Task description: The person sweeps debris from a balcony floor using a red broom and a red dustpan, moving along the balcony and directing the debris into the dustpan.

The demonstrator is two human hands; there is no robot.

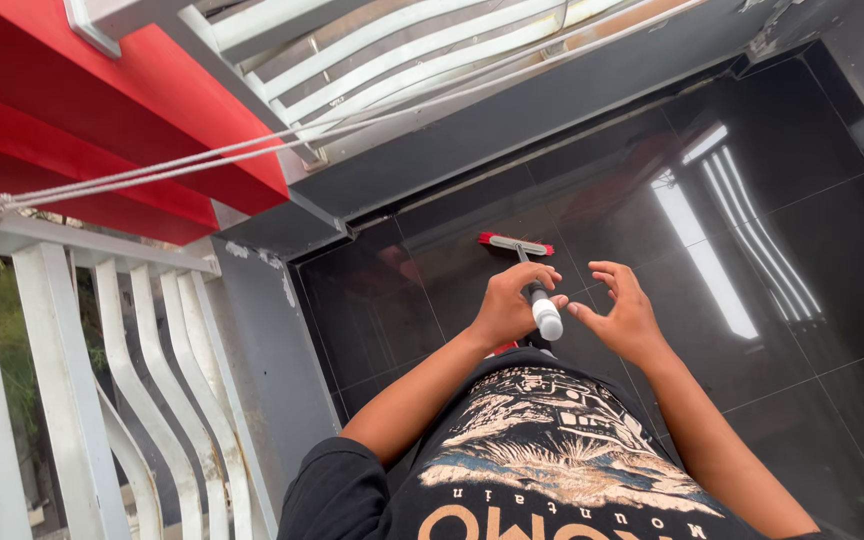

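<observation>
Tool: a long-handled floor squeegee with a red blade bar and a dark pole capped in white plastic (535,280), standing on the floor with its blade down, right in front of the person's torso.
Blade end: the red bar sits flat on the glossy black floor tiles (802,250), beyond the hands and away from the body.
Left hand (512,305): wrapped round the pole just below the white cap, fingers curled closed on it, thumb side up.
Right hand (624,312): just beside the cap, fingers spread and half bent, holding nothing; whether a fingertip touches the cap I cannot tell.
Handling: looks light and stiff, a thin rigid pole with a small head; the smooth cap could slip, so the dark grip section under it is the safer hold, with a second hand lower down for leverage.
Around the squeegee: to its left, a grey wall (262,340) and a white curved-bar balcony railing (142,390); beyond it, a red beam (82,110) and a pale rope (202,160) stretched across.
</observation>
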